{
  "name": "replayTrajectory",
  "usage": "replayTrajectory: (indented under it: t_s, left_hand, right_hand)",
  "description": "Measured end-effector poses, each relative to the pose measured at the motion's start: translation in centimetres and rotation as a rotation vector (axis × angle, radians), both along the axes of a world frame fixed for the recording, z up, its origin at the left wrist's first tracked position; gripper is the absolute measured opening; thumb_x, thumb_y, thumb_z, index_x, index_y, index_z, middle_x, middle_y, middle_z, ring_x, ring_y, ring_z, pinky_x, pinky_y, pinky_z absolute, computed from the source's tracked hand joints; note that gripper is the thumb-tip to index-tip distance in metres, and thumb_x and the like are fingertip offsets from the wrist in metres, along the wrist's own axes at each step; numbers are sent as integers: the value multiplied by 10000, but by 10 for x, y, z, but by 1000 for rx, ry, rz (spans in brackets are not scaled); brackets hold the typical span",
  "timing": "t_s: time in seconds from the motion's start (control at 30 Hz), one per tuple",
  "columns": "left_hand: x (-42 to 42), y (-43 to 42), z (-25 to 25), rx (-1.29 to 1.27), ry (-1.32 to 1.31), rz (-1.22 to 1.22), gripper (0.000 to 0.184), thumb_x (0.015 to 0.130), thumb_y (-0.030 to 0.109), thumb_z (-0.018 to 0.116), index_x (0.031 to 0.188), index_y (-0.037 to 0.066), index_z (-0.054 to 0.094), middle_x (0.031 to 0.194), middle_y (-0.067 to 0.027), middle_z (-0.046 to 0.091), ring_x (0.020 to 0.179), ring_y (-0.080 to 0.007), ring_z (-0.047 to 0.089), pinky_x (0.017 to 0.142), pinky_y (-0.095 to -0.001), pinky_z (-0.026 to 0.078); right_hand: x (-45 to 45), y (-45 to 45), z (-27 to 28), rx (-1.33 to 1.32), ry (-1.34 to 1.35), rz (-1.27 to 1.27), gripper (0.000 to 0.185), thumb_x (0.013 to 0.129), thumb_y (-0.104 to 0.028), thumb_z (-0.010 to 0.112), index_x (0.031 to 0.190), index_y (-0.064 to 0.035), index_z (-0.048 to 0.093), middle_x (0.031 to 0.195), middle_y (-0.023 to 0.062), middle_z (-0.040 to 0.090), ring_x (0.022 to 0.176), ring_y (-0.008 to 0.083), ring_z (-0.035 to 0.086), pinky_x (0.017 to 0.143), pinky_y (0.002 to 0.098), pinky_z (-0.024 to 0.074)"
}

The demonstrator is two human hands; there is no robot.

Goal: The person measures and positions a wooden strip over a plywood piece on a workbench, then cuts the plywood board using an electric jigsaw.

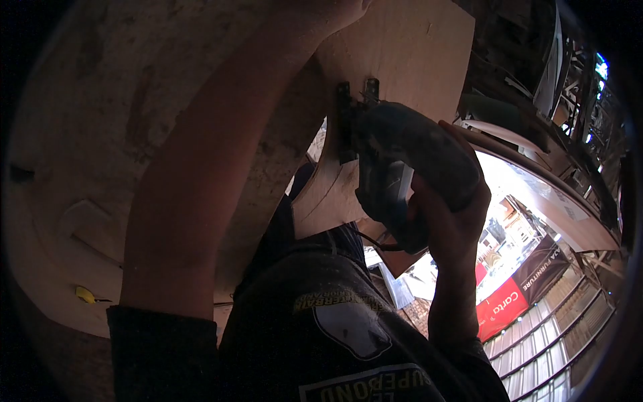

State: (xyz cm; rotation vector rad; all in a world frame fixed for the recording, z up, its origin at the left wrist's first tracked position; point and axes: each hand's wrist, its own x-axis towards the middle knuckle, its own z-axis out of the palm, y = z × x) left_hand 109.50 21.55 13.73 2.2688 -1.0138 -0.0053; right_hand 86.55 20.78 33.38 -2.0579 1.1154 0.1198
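Note:
My right hand [462, 208] is wrapped round the handle of a dark blue-green jigsaw [418, 147]. The jigsaw's metal base rests on a pale plywood sheet [422, 47], at a curved cut edge. Below the tool, a narrower part of the plywood shows a faint curved line. My left forearm crosses the view, and my left hand [338, 12] lies at the plywood's near side by the top border. Its fingers are mostly cut off by the frame. A dark cord [375, 244] runs from the jigsaw's rear.
A large stained work table [87, 147] spans the left, with a small yellow object [85, 295] near its edge. Stacked boards and scrap [569, 134] stand at the right. A red banner [501, 308] hangs beyond, in bright light. My body is close below the plywood.

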Motion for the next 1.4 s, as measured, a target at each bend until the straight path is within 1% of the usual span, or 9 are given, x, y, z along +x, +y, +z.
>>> replayTrajectory:
  t_s: [0.2,0.3,0.4,0.5,0.6,0.83,1.0,1.2,1.4]
  left_hand:
    - [8,-1,5,-54,-49,14,565,889,365,742,1328,31,620,1433,-202,519,1306,-381,523,1108,-509,404]
    - [18,-4,18,-3,98,-40,582,884,361,749,1344,33,607,1457,-213,506,1344,-396,495,1125,-506,400]
    - [8,-11,-21,-130,5,-40,345,915,320,673,1138,56,670,1223,-214,608,1126,-442,593,984,-553,477]
    - [9,-3,-10,-31,71,-68,327,895,225,672,1184,71,661,1313,-214,563,1154,-449,578,998,-552,472]
    - [8,-2,-10,-74,65,-51,354,905,228,662,1229,85,652,1268,-213,569,1156,-435,575,1013,-543,469]
    - [7,-1,-7,-12,64,-48,408,916,246,667,1299,107,643,1210,-191,569,1153,-415,574,1033,-531,467]
    - [6,0,-8,-61,201,-51,408,912,269,682,1295,131,655,1219,-167,570,1150,-389,576,1017,-520,482]
    - [1,-2,-14,-57,26,23,374,958,263,690,1295,101,706,1242,-135,609,1123,-322,644,982,-482,531]
    - [7,-10,-36,-138,-40,10,377,903,292,726,1240,123,741,1178,-122,641,1080,-349,644,960,-493,530]
  right_hand:
    - [2,3,2,79,-12,-83,650,814,74,667,1448,19,534,1276,149,703,1152,216,698,977,332,557]
    - [-3,-3,-8,141,-81,-111,657,827,4,690,1460,-1,513,1301,167,690,1214,244,672,1065,365,515]
    - [7,-7,0,178,-33,-132,678,835,-46,708,1477,-23,491,1302,196,685,1235,266,660,1092,390,503]
    - [8,-1,5,215,-12,-149,704,829,-78,724,1488,-36,477,1297,224,677,1230,290,660,1082,405,510]
    - [-2,-7,-2,157,-69,-41,715,829,-105,729,1493,-42,472,1297,231,672,1218,310,666,1076,412,515]
    - [-1,-6,2,285,-60,-112,791,846,-160,776,1537,-67,404,1365,271,611,1277,380,616,1130,455,461]
    - [-7,-12,-1,338,-83,-67,818,864,-186,786,1554,-64,364,1363,273,606,1277,378,613,1110,453,470]
    - [-13,-18,-6,411,-166,-16,806,882,-178,775,1550,-34,349,1314,254,635,1198,330,652,1053,427,502]
    - [-10,-17,-2,414,-123,-40,767,904,-168,760,1539,-12,359,1235,209,680,1088,279,691,927,374,564]
